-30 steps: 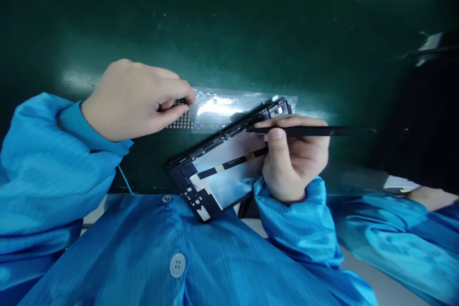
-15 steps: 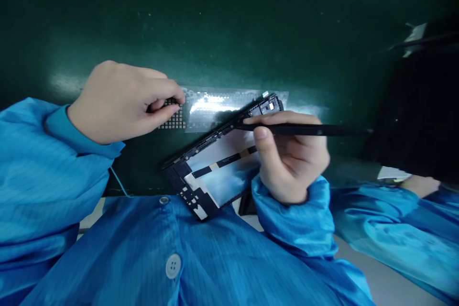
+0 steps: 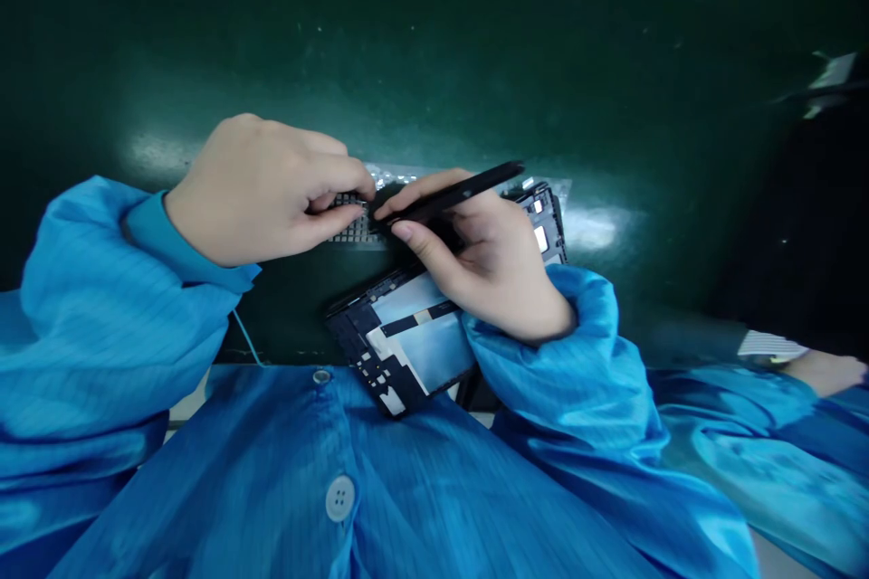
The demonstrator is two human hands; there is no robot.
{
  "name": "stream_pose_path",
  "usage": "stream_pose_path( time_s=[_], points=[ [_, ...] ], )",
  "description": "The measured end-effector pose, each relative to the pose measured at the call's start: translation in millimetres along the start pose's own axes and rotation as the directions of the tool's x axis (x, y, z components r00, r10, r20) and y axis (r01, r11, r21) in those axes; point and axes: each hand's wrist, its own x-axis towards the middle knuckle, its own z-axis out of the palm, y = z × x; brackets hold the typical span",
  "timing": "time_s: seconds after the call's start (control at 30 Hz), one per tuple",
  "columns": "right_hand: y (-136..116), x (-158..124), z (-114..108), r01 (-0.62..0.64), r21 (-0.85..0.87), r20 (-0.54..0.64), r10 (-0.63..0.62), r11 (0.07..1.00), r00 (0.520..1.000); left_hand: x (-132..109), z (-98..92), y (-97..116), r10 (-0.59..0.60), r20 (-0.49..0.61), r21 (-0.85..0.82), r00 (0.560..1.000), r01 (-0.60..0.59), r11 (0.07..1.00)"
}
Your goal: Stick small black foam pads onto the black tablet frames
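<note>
My left hand (image 3: 262, 190) is closed in a pinch on the left end of a clear strip (image 3: 353, 222) that carries a grid of small dark squares. My right hand (image 3: 485, 258) grips black tweezers (image 3: 452, 192) whose tip meets the strip right beside my left fingertips. A black device frame with a shiny panel (image 3: 414, 335) lies tilted under my right wrist, its lower corner over my blue coat. The strip's right part is hidden behind my right hand.
The work surface is a dark green mat (image 3: 434, 45). A black object (image 3: 807, 199) stands at the right edge. Another person's hand and striped cuff (image 3: 801, 362), in a blue sleeve, rest at the lower right.
My right hand has swung the tweezers left, from over the frame's top edge to the strip by my left fingers. The left hand has kept its pinch.
</note>
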Motion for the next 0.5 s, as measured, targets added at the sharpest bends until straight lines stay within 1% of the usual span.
stream_pose_path(
  time_s=[0.07, 0.13, 0.2, 0.23, 0.27, 0.3, 0.37, 0.4, 0.43, 0.47, 0.5],
  points=[
    [-2, 2, -1, 0.000, -0.011, 0.011, 0.000, 1.000, 1.000, 0, -1.4, 1, -0.001, 0.012, 0.003, 1.000, 0.001, 1.000],
    [-2, 2, -3, -0.028, 0.047, -0.003, 0.029, 0.998, 1.000, 0, -2.8, 1, 0.007, 0.018, 0.001, 1.000, -0.007, 1.000],
    [1, -4, -7, -0.061, 0.177, -0.067, 0.074, 0.982, 0.995, 0, -3.2, 1, 0.025, 0.012, -0.001, 1.000, -0.025, 1.000],
    [3, -10, -9, -0.062, 0.238, -0.128, 0.095, 0.969, 0.987, 0, -2.9, 1, 0.032, 0.007, 0.002, 0.999, -0.032, 0.999],
    [6, -17, -11, -0.051, 0.272, -0.216, 0.113, 0.961, 0.970, 0, -2.4, 1, 0.036, -0.001, 0.006, 0.999, -0.036, 0.999],
    [9, -26, -12, -0.035, 0.269, -0.324, 0.125, 0.963, 0.938, 0, -1.6, 1, 0.040, -0.009, 0.011, 0.999, -0.040, 0.999],
    [16, -43, -12, -0.020, 0.177, -0.529, 0.112, 0.984, 0.841, -1, 0.0, 0, 0.044, -0.017, 0.015, 0.999, -0.044, 0.999],
    [18, -51, -11, -0.027, 0.120, -0.602, 0.094, 0.992, 0.793, -1, 0.6, -1, 0.043, -0.016, 0.014, 0.999, -0.043, 0.999],
    [20, -57, -9, -0.034, 0.070, -0.648, 0.072, 0.997, 0.758, -1, 0.9, -2, 0.042, -0.015, 0.012, 0.999, -0.041, 0.999],
    [22, -61, -8, -0.037, 0.034, -0.663, 0.050, 0.999, 0.747, -2, 1.0, -2, 0.041, -0.017, 0.009, 0.999, -0.041, 0.999],
    [23, -64, -6, -0.038, 0.008, -0.657, 0.034, 0.999, 0.754, -2, 0.8, -2, 0.036, -0.014, 0.008, 0.999, -0.036, 0.999]
  ],
)
